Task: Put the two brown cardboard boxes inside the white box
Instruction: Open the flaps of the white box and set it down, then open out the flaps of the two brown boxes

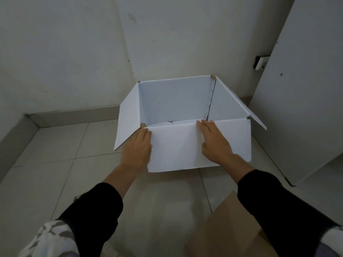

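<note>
A large white box (178,101) stands open on the tiled floor near the wall, its flaps spread outward. Its near flap (178,149) hangs down toward me. My left hand (138,147) grips the left edge of that flap, fingers curled around it. My right hand (215,141) lies flat on the flap with fingers spread, fingertips at the box's front rim. A brown cardboard box (228,227) sits on the floor at the lower right, partly hidden by my right sleeve. I see only this one brown box.
White walls (65,62) close in behind and to the left of the box. A white door (306,89) stands at the right, with a small wall fitting (259,63) beside it. Pale floor tiles (55,173) lie between me and the box.
</note>
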Motion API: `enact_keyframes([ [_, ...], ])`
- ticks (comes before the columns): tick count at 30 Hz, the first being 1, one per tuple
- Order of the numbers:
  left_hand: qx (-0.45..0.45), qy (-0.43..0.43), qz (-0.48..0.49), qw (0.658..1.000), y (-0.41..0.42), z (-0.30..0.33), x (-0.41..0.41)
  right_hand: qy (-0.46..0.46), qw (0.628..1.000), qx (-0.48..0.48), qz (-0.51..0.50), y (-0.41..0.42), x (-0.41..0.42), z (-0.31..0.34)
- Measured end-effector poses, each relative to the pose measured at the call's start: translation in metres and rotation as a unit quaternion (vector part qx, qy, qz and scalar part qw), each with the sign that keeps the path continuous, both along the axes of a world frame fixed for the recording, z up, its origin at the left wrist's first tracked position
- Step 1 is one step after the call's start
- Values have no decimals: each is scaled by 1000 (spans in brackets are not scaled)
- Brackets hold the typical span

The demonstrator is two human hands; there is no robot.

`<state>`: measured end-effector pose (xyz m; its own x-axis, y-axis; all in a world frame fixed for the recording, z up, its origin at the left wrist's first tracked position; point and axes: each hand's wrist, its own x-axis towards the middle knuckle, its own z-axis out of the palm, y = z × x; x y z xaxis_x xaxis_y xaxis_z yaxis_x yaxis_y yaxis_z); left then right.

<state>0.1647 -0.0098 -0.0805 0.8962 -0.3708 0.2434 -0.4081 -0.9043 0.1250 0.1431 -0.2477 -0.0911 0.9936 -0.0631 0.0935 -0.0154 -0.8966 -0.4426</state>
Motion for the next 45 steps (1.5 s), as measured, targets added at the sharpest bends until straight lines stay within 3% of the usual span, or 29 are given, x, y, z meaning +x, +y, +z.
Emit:
enact_keyframes([
  [10, -18, 59, -48, 997, -25, -23, -132, 42, 999, 12, -20, -1, -128, -14],
  [12, -9, 94, -67, 993, -40, -52, -227, 92, 994, -32, -42, -5, -223, -38],
  [19, -19, 208, -91, 974, -69, -111, -305, 201, 979, -41, -16, -11, -288, -85],
  [24, -4, 228, -68, 971, -84, -144, -319, 175, 979, 102, -35, -4, -293, -118],
  [27, -62, 268, -29, 961, -83, -149, -304, 176, 956, 222, -73, 0, -272, -130],
  [30, -135, 256, 30, 957, -78, -152, -295, 188, 923, 324, -83, 8, -252, -135],
  [35, -176, 236, 131, 947, -67, -153, -284, 197, 897, 392, -51, 36, -226, -136],
  [39, -158, 223, 184, 944, -52, -148, -286, 198, 920, 339, 4, 53, -224, -136],
  [45, -183, 187, 250, 932, -27, -140, -297, 180, 977, 110, 12, 30, -268, -142],
])
